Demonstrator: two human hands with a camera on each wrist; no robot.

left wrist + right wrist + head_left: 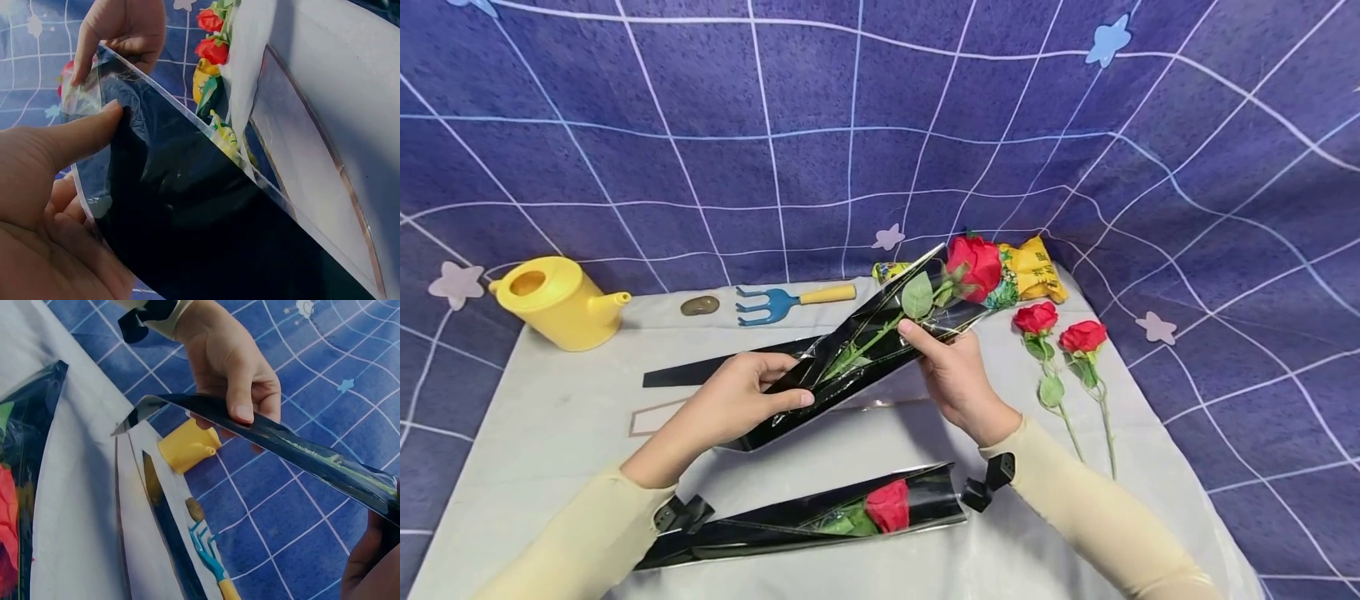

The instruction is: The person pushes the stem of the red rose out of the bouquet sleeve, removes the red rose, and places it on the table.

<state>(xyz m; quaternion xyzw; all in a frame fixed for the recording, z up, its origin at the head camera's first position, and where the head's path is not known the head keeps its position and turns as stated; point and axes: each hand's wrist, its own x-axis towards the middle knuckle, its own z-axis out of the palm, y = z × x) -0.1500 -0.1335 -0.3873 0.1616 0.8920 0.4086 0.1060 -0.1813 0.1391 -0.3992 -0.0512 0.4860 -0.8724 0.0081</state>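
Observation:
Both hands hold a black wrapping sleeve with a clear front, raised at a slant above the table. Inside lies a red rose, its bloom out past the open upper right end and its green stem running down the sleeve. Toward the lower end, my left hand pinches the sleeve with the thumb on top. Higher up, my right hand grips it from the near side, thumb over the front by a leaf. The right fingers behind the sleeve are mostly hidden in the head view.
A wrapped red rose lies in front. Two loose roses rest at right. Behind are a yellow bag, blue hand fork, stone and yellow watering can. A flat black sleeve lies beneath.

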